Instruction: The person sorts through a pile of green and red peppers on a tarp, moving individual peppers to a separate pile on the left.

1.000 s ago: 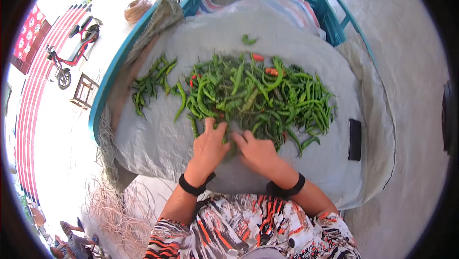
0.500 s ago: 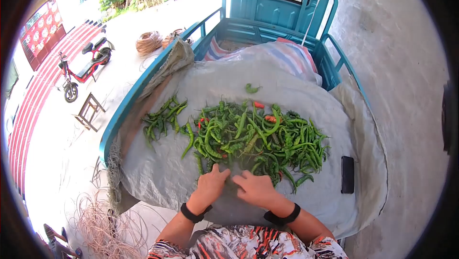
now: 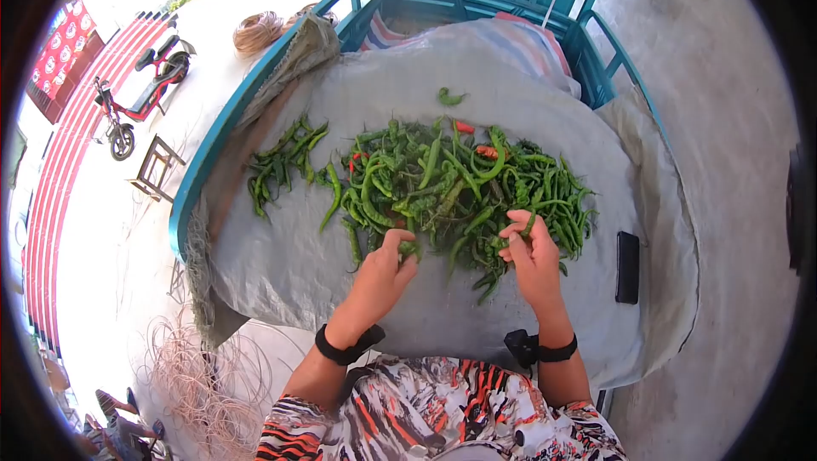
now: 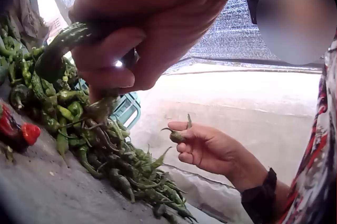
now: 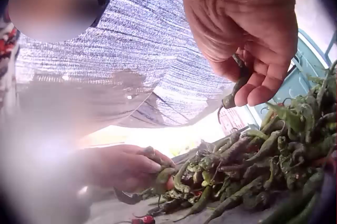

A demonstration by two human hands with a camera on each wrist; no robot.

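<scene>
A heap of green chili peppers (image 3: 442, 176) lies on a grey sheet (image 3: 281, 278), with a few red ones among them. At the heap's near edge my left hand (image 3: 379, 282) grips a green chili pepper (image 4: 63, 45), whose curved end sticks out past the fingers in the left wrist view. Farther right, my right hand (image 3: 536, 272) pinches another green chili pepper (image 5: 237, 90) between thumb and fingers, raised above the heap in the right wrist view. The two hands are apart, each with a dark band at the wrist.
A smaller pile of green peppers (image 3: 285, 159) lies to the left, and a lone pepper (image 3: 451, 97) beyond the heap. A black phone (image 3: 627, 267) rests at the right. Teal cart rails (image 3: 230, 121) border the sheet. A red scooter (image 3: 145, 99) stands on the ground outside.
My right hand has moved right, away from the left hand, and now shows a green pepper in its fingers. The left hand stays at the heap's near edge. The head view tilted up, then back down.
</scene>
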